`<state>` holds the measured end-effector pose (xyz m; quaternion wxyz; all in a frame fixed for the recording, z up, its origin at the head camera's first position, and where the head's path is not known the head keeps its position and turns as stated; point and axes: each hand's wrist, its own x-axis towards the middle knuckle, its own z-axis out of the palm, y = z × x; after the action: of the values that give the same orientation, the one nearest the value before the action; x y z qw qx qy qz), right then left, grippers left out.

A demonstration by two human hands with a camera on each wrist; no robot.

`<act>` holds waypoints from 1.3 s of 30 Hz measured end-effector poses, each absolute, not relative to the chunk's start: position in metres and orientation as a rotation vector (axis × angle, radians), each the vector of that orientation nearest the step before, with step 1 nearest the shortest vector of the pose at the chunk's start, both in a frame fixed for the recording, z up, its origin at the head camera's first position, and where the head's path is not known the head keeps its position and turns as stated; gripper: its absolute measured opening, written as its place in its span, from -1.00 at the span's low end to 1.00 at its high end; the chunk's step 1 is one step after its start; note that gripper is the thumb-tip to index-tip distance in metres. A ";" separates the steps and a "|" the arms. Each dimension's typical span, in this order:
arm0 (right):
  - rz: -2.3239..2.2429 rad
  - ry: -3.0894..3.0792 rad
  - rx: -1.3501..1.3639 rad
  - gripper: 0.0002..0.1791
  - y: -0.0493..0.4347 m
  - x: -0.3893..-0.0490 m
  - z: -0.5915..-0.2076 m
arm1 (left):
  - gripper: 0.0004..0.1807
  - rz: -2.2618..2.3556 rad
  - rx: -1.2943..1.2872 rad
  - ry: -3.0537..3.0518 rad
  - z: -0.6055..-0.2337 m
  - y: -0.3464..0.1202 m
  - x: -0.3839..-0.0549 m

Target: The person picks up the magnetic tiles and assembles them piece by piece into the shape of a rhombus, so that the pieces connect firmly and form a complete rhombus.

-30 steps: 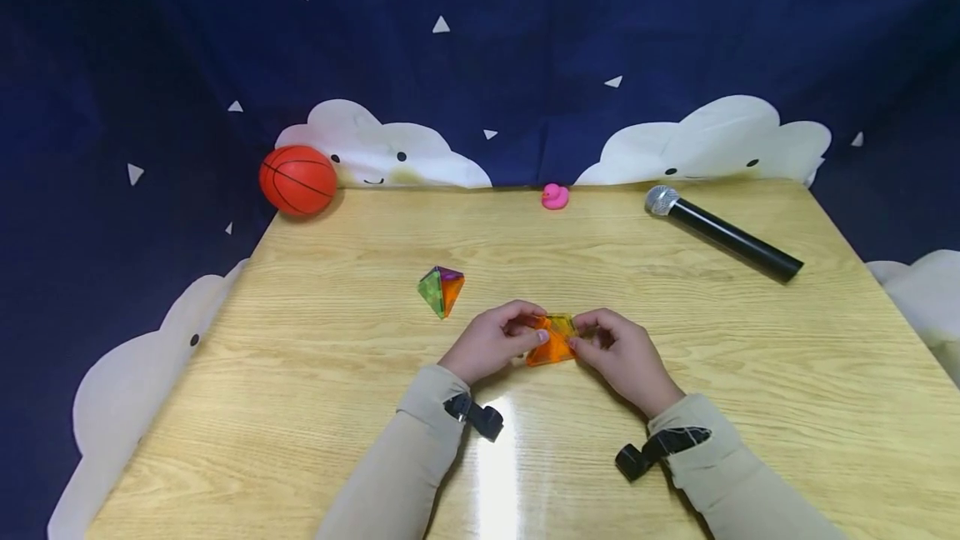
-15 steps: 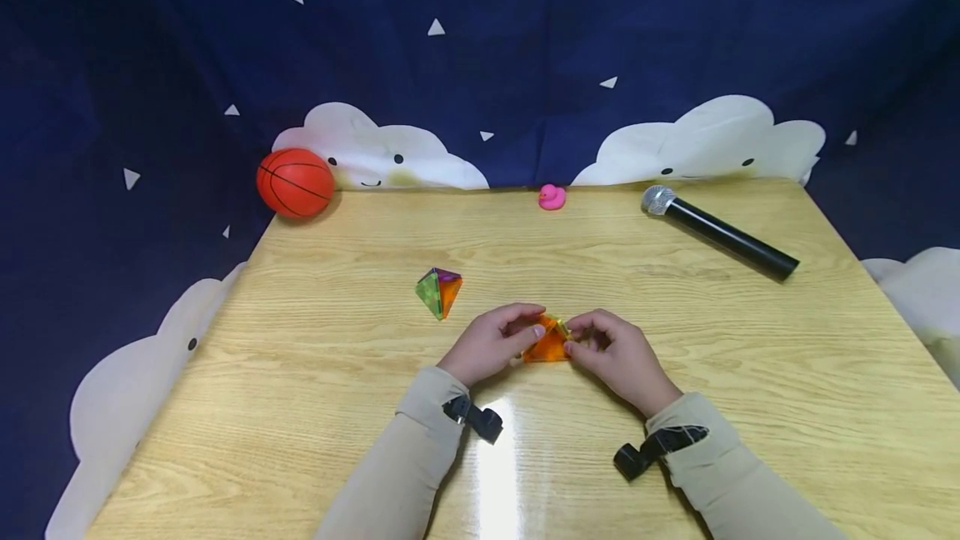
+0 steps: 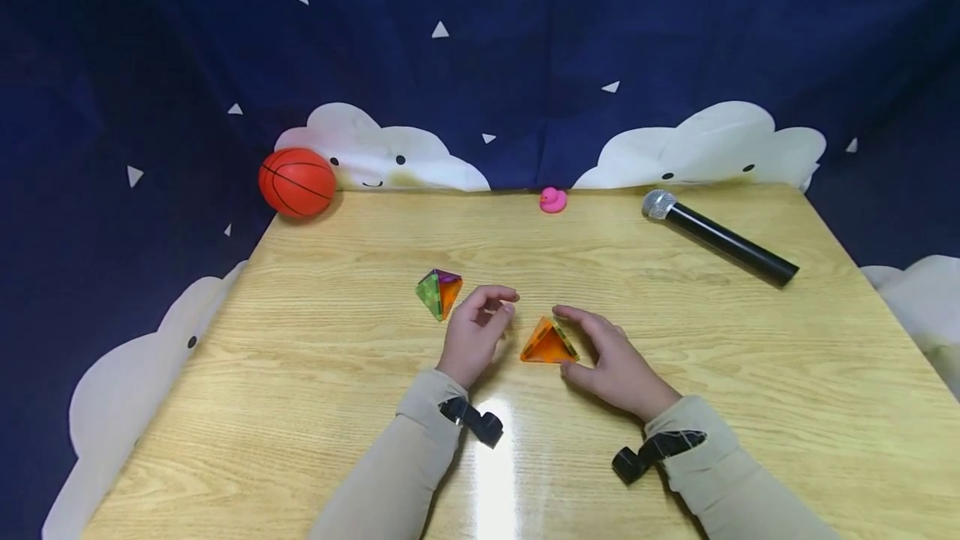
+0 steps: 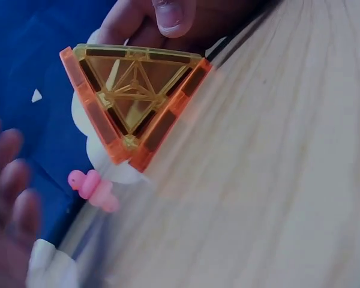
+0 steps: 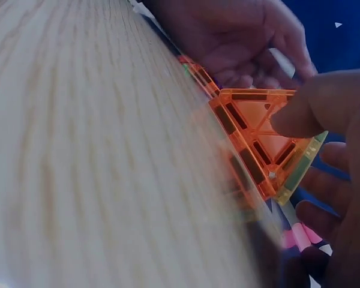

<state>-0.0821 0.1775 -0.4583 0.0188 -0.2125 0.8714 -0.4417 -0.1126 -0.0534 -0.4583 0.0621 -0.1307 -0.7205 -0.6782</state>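
Observation:
A small pyramid of translucent magnetic tiles [image 3: 550, 345], orange with a yellow side, stands on the wooden table. My right hand [image 3: 617, 361] is around its right side, with the thumb by the front corner and the fingers spread behind. From the right wrist, the thumb [image 5: 303, 111] overlaps an orange tile [image 5: 252, 120]. The yellow tile [image 4: 132, 90] faces the left wrist camera. My left hand [image 3: 476, 336] is apart from the pyramid, to its left, fingers loosely bent and holding nothing. Beyond it sits a second tile pyramid [image 3: 439, 293] in green, purple and orange.
A red toy basketball [image 3: 297, 182] is at the table's back left corner. Near the back edge sits a pink rubber duck [image 3: 553, 200]. A black microphone [image 3: 720, 238] lies at the back right. Dark blue cloth with printed clouds hangs behind the table [image 3: 300, 432].
My left hand has let go of the orange and yellow pyramid and moved left. The right hand's fingers have spread. The tiles, tilted between both hands before, now stand as a pyramid.

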 end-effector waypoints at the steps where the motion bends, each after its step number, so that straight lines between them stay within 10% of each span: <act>1: -1.362 2.710 -0.669 -0.16 0.177 -0.082 -0.459 | -0.81 -2.012 -0.368 -2.129 -0.458 -0.054 -0.112; 9: -1.365 2.728 -0.718 -0.12 0.174 -0.082 -0.459 | -0.75 -1.697 -0.172 -1.911 -0.455 -0.071 -0.122; 19: -1.387 2.716 -0.699 -0.23 0.165 -0.081 -0.455 | -0.21 -1.761 0.166 -2.258 -0.457 -0.106 -0.141; 39: -1.220 2.966 -0.384 -0.49 0.168 -0.084 -0.455 | -0.56 -1.531 -0.123 -2.536 -0.464 -0.112 -0.139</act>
<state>-0.0837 0.1678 -0.4551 -0.0443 -0.1187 0.9174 -0.3772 -0.1390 -0.1119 -0.4645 0.0883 -0.0412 -0.8521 -0.5143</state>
